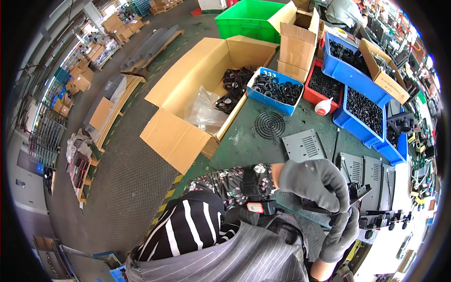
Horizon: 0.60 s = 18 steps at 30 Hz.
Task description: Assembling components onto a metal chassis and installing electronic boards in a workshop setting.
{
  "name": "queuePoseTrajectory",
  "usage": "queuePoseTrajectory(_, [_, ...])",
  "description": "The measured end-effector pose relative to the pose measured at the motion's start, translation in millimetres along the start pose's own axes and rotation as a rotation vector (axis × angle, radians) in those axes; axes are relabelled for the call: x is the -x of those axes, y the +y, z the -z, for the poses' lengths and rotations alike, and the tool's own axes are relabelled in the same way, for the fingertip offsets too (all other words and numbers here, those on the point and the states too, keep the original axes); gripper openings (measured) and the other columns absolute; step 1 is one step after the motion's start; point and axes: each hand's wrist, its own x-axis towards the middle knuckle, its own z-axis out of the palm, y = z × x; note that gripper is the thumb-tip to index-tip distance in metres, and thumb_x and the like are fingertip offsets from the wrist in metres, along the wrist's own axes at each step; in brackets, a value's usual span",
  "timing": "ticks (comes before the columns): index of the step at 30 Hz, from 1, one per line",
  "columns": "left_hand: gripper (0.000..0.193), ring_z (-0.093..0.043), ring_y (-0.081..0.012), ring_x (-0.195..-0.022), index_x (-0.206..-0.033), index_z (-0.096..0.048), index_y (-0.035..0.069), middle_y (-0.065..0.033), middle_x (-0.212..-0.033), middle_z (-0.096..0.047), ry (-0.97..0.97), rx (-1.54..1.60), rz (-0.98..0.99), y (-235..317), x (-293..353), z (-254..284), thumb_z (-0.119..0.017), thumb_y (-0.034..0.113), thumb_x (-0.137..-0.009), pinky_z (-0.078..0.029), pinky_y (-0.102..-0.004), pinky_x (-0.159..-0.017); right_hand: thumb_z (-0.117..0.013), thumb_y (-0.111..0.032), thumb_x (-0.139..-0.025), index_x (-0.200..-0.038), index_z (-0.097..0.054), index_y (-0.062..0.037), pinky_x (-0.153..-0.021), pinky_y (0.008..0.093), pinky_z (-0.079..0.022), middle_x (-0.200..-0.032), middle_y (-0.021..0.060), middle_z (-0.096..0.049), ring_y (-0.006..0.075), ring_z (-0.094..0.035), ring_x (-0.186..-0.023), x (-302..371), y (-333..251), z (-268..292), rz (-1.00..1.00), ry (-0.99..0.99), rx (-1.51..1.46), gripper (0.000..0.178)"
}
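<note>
**Black part (359, 193) between the hands**

Head view: by the green table's (249, 152) near edge, the part's long axis runs left to right. The left hand (314, 182), nearer, grips it from above; the right hand (339, 238) curls below, grip unclear.

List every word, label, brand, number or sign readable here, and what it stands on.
White number: on the blue bin of black rings; readable, but not copied out.
Red-edged white label: on a black device; too small to read.
Print on the open carton: too blurred to read.
Elsewhere: nothing legible.
</note>
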Motion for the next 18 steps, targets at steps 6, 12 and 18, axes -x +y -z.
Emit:
queuePoseTrajectory(6, [0.024,-0.06,-0.0094,-0.079,-0.099,-0.065,0.0,-0.0047,-0.088,-0.067,0.217,-0.375,0.088,8,-8,-4,-0.059,0.019,-0.085,-0.047,-0.024,-0.071,-0.047,-0.026,-0.092,-0.089,-0.051,0.0053,-0.047,0.0287,-0.029,-0.057,0.006,-0.044,0.0131,-0.037,-0.052,-4,3,-2,0.003,0.044,-0.019,0.032])
queuePoseTrajectory(12, [0.03,-0.059,-0.0074,-0.072,-0.101,-0.065,0.002,-0.0058,-0.076,-0.066,0.096,-0.068,0.129,15,-4,-9,-0.061,0.027,-0.084,-0.047,-0.0232,-0.067,-0.048,-0.029,-0.092,-0.081,-0.049,0.0035,-0.046,0.029,-0.03,-0.053,0.0047,-0.043,0.013,-0.038,-0.049,-1,1,1,-0.045,0.025,-0.003,0.034])
queuePoseTrajectory(18, [0.029,-0.059,-0.0083,-0.076,-0.104,-0.063,0.0,-0.0061,-0.084,-0.066,0.12,-0.238,0.161,5,-11,-17,-0.062,0.023,-0.085,-0.047,-0.0232,-0.068,-0.048,-0.03,-0.09,-0.075,-0.049,0.0006,-0.046,0.0347,-0.034,-0.055,0.0131,-0.047,0.025,-0.044,-0.047,6,3,8,-0.057,-0.004,0.023,0.034])
